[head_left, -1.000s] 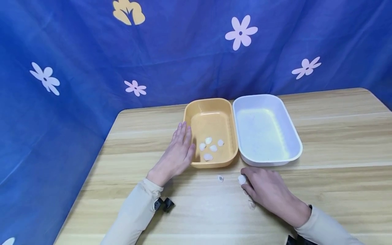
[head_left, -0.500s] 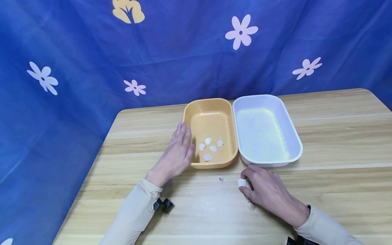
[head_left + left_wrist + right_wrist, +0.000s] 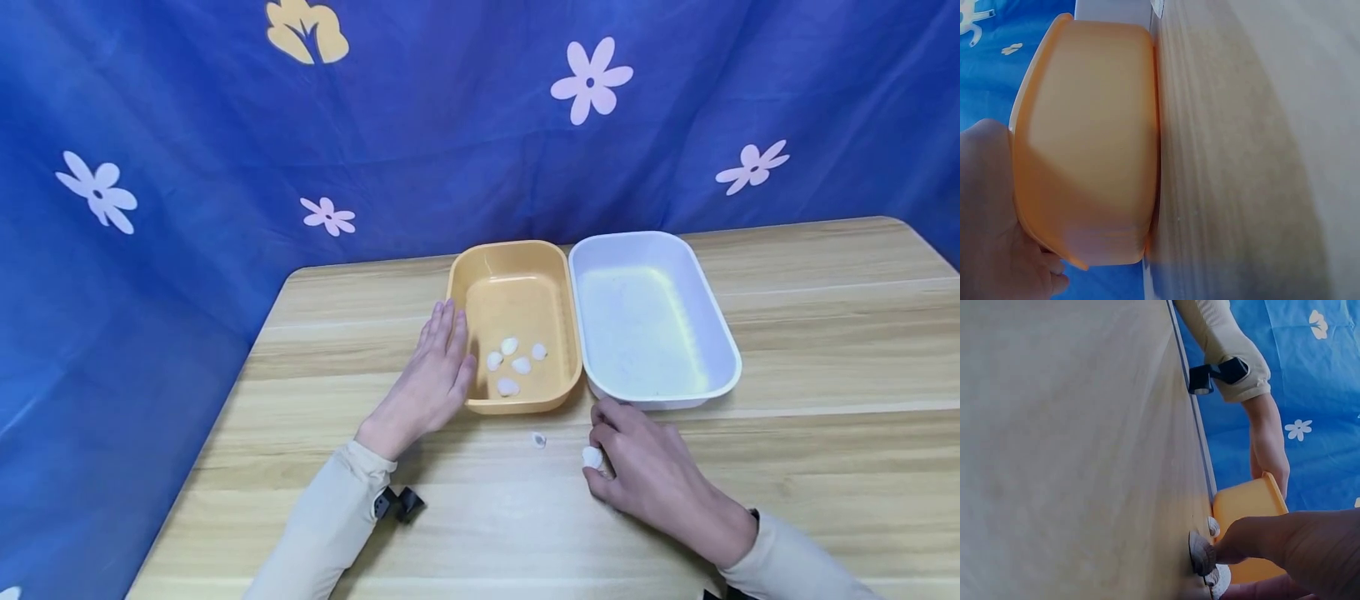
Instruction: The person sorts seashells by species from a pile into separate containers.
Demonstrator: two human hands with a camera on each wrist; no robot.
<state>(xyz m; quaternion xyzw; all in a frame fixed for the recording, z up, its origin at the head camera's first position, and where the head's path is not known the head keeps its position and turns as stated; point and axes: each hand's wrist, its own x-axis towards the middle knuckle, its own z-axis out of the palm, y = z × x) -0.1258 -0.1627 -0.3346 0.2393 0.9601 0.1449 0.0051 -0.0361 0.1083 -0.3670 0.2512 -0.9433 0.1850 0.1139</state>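
My left hand (image 3: 431, 375) rests with straight fingers along the left rim of an orange tray (image 3: 517, 406). In the left wrist view this hand (image 3: 991, 219) touches the rim beside the tray's outer wall (image 3: 1091, 137). Inside the tray lie several white seashells (image 3: 521, 365). My right hand (image 3: 645, 462) is low on the table, thumb and forefinger curled about a white seashell (image 3: 592, 457). The right wrist view shows a darker seashell (image 3: 1201, 553) close by the thumb, standing on the tabletop. Another small seashell (image 3: 539, 440) lies apart, in front of the tray.
A white tray (image 3: 660, 398) stands against the orange one on its right, just beyond my right hand. Wood-grain tabletop (image 3: 825, 350) spreads around both. Behind the table hangs a blue cloth (image 3: 465, 125) with flower prints.
The white seashell at my right fingertips has shifted toward me, and thumb and forefinger have moved with it. Shells seen under that hand earlier are now covered. My left hand keeps its place.
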